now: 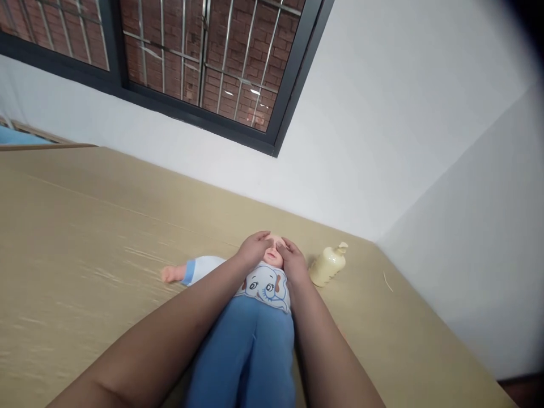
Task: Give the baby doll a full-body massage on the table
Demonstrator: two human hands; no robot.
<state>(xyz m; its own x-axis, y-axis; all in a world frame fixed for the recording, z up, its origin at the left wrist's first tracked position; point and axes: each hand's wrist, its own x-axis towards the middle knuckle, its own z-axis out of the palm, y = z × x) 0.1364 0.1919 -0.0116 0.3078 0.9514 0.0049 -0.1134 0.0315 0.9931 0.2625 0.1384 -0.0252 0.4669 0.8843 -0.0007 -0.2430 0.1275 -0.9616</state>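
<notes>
On a tan surface, our left hand [255,249] and right hand [293,260] are cupping a doll's head [273,256].

Left of the doll [241,351], I see my operator's bare left hand [254,249] and left forearm [170,326], creased near the elbow; right of it, a bare right hand [294,262] and smooth right forearm [331,340].

The left hand [254,249] and right hand [294,260] obscure the doll's [266,283] eyes. The bottom frame edge crops its trousers [255,345].
</notes>
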